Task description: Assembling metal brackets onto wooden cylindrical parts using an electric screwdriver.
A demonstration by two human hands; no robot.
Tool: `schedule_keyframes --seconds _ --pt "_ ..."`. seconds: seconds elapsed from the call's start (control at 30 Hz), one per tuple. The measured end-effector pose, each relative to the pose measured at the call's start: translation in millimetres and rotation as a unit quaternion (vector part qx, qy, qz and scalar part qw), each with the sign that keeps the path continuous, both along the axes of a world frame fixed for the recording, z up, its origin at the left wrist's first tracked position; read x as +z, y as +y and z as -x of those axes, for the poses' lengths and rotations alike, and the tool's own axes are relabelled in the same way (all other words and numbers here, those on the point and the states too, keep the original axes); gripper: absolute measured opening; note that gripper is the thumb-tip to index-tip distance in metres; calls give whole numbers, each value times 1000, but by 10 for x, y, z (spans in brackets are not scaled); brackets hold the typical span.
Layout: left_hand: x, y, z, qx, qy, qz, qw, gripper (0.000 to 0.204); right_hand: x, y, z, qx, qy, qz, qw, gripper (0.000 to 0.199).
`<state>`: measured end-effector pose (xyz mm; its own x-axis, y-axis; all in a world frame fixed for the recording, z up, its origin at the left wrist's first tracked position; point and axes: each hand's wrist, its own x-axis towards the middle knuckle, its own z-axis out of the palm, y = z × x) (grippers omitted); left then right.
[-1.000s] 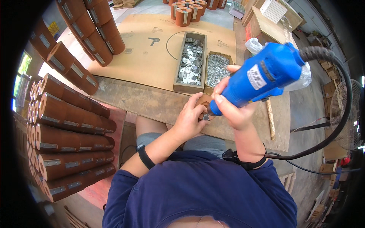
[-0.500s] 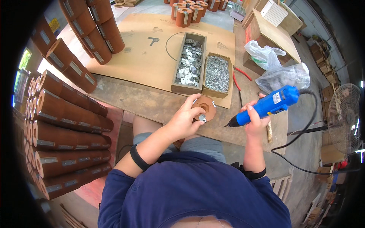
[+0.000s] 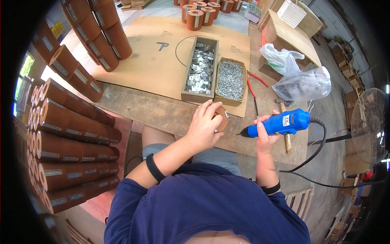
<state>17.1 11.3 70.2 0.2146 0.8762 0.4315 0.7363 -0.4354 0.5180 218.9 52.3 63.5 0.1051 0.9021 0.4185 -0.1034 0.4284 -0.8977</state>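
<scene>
My left hand (image 3: 203, 127) is closed round a brown block (image 3: 222, 118), just in front of the table's near edge. The hand hides much of the block; a small metal plate shows on its side. In my right hand (image 3: 266, 137) is a blue corded electric screwdriver (image 3: 284, 123), its bit pointing left toward the block but apart from it. Beyond the left hand stand a long wooden box (image 3: 197, 96) of small metal plates and a cardboard box (image 3: 228, 101) full of screws.
Brown cylinders (image 3: 81, 129) with metal plates are stacked high at left; more (image 3: 195, 20) stand at the far side. Red-handled pliers (image 3: 252, 86), a hammer (image 3: 287, 140) and plastic bags (image 3: 304, 85) lie at right. The black cable (image 3: 319, 148) loops near a fan (image 3: 367, 122).
My left hand has turned the block, so its open face with the recess no longer faces up. The screwdriver has come slightly left and lies more level.
</scene>
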Motion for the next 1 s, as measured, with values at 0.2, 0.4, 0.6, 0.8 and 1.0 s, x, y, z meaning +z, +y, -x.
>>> schedule_keyframes --seconds 0.2,0.4,0.6,0.8,1.0 --pt "185 -77 429 -13 92 67 993 38 18 -5 -18 -16 22 11 1000 55" --pt "51 -200 166 -5 -45 163 986 55 -12 35 -45 -18 28 18 999 55" --pt "-45 47 197 -21 -121 84 989 42 -19 18 -28 -17 15 15 1000 55" --pt "10 265 209 -132 -122 111 977 42 -1 36 -35 -35 15 27 999 57" --pt "48 392 343 -164 -80 139 973 45 10 62 -55 -28 26 31 999 58"
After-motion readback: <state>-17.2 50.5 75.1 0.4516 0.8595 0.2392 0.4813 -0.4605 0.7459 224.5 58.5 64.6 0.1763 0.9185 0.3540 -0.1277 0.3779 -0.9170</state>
